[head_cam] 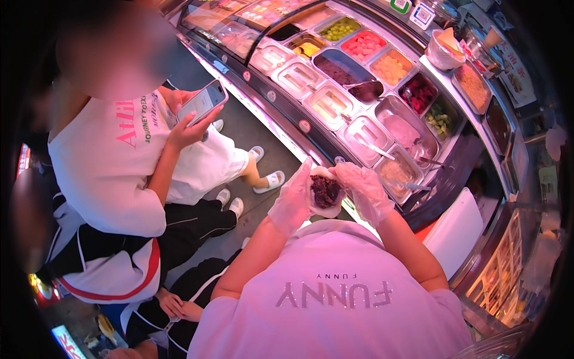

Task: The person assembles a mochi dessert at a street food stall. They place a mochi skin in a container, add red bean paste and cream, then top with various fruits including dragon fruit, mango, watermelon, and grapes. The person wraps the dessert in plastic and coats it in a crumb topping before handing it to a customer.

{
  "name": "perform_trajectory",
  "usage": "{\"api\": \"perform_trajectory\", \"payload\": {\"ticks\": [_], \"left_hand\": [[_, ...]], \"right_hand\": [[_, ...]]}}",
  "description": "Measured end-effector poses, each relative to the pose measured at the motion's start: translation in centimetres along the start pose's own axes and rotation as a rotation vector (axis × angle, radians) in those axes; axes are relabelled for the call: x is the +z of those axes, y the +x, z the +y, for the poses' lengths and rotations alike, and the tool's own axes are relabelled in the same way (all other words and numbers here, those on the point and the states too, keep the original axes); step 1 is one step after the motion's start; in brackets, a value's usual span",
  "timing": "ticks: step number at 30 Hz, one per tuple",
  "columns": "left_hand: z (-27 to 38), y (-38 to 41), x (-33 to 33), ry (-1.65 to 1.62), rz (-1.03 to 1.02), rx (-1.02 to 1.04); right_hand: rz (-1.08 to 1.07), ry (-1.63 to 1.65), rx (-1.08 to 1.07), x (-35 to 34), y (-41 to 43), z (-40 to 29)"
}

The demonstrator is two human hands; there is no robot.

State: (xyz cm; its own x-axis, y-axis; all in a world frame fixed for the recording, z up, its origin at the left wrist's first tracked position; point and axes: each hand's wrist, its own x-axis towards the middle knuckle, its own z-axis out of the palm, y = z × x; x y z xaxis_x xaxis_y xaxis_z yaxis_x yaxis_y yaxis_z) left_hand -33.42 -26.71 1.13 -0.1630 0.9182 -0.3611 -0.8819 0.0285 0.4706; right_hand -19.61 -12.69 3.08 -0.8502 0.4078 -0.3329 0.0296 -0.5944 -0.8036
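A flat round of white dough [319, 211], topped with a dark purple filling [325, 192], is held up between my two hands in front of my chest. My left hand [291, 197], in a clear plastic glove, grips its left side with the thumb and fingers. Also gloved, my right hand [364, 190] pinches the upper right edge. Just beyond my hands, a metal tray of pale brownish food [397, 168] holds a spoon. A tray of dark purple mash [334, 67] lies farther off in the display counter.
Trays of green grapes [341, 29], pink cubes [363, 45] and orange fruit [391, 67] fill the counter. Spoon handles stick out over the near trays. A white board [455, 229] stands at right. Several people are at left, one holding a phone [204, 103].
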Motion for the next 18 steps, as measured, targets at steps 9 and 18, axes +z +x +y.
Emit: {"api": "perform_trajectory", "payload": {"ticks": [9, 18], "left_hand": [[-0.2, -2.1, 2.4, 0.095, -0.07, 0.116], [-1.8, -2.3, 1.3, -0.037, -0.021, 0.009]], "right_hand": [[0.009, -0.112, 0.029, -1.4, 0.6, 0.6], [0.013, -0.17, 0.21, -1.1, 0.0, 0.7]]}}
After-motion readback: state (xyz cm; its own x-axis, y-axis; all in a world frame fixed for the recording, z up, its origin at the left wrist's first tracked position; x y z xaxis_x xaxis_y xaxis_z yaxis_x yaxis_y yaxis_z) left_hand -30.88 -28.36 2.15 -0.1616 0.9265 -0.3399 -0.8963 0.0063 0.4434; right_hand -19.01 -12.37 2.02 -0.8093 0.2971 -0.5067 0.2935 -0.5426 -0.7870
